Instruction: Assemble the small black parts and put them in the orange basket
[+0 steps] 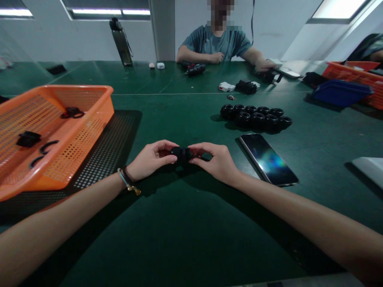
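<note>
My left hand (pixel 155 157) pinches the left end of a small black cylindrical part (pixel 182 154), just above the green table. On the other end, my right hand (pixel 211 159) grips the same part between thumb and fingers. The part lies sideways between the two hands; a wider ring or collar shows near its middle. Fingertips hide both of its ends. Beyond my right hand stand several black round parts (pixel 257 119) with holes in their tops, set close together in rows.
An orange basket (pixel 86 153) at left holds a few black pieces and rings. A phone (pixel 267 159) lies right of my right hand. Across the green table (pixel 191 239), a person sits behind a power drill (pixel 196 69). A blue bin (pixel 342 92) and a bottle (pixel 122 44) stand farther back.
</note>
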`<state>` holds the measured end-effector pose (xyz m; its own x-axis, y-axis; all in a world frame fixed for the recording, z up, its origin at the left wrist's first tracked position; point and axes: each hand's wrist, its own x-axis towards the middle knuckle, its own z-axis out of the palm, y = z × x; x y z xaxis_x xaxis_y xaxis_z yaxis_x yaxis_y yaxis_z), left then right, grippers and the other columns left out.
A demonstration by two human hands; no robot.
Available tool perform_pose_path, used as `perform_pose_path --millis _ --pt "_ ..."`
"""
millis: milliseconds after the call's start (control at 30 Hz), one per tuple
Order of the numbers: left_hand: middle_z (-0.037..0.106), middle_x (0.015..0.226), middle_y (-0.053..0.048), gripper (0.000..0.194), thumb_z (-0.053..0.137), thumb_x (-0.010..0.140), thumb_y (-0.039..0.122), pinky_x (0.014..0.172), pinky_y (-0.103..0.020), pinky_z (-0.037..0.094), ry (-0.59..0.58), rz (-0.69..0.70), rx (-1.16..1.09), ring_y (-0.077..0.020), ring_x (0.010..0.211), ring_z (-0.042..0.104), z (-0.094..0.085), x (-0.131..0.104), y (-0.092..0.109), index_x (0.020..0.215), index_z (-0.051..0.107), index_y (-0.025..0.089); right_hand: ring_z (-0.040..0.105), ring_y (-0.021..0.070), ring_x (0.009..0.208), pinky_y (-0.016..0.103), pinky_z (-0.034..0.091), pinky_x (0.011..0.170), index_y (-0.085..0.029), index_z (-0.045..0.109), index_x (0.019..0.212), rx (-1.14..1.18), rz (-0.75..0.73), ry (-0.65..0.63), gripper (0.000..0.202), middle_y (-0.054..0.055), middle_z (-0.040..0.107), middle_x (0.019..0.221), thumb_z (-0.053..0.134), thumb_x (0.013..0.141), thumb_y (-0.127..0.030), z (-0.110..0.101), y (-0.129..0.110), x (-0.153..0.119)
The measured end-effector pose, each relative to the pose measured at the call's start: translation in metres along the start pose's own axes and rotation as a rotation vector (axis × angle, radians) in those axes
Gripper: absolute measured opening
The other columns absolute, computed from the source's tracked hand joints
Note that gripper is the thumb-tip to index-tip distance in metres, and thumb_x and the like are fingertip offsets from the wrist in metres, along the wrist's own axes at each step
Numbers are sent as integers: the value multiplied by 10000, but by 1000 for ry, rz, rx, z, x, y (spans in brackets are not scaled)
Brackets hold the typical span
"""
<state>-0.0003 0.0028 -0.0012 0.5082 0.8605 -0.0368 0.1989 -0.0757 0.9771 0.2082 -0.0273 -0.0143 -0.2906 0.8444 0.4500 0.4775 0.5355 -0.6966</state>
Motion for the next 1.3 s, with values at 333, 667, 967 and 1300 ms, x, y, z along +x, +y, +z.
perform_pose_path --millis 333,667,967,1300 --pt "640 872 -25 364 684 653 299 751 -303 510 1 3 -3 -125 747 596 -1 -1 1 959 577 133 670 151 743 289 554 699 -151 691 975 3 -8 -5 249 49 730 888 708 727 -155 0 0 1" --pt "631 885 -26 365 687 649 294 755 -303 504 8 4 -18 -124 747 588 -1 0 -1 958 576 133 677 167 795 321 559 736 -169 691 1012 10 -63 -14 271 57 727 917 696 742 -161 0 4 1" --pt "643 898 -40 392 702 638 310 775 -314 502 12 -6 -6 -144 792 603 -1 0 -1 965 588 125 671 158 779 306 556 726 -189 679 981 -6 -19 18 271 28 725 900 698 718 -130 1 1 0" --pt "646 896 -42 372 681 654 313 762 -320 513 1 5 17 -143 780 606 -1 -1 -1 962 581 131 658 137 724 277 550 682 -179 678 944 4 -7 9 232 16 724 864 696 717 -135 1 1 1"
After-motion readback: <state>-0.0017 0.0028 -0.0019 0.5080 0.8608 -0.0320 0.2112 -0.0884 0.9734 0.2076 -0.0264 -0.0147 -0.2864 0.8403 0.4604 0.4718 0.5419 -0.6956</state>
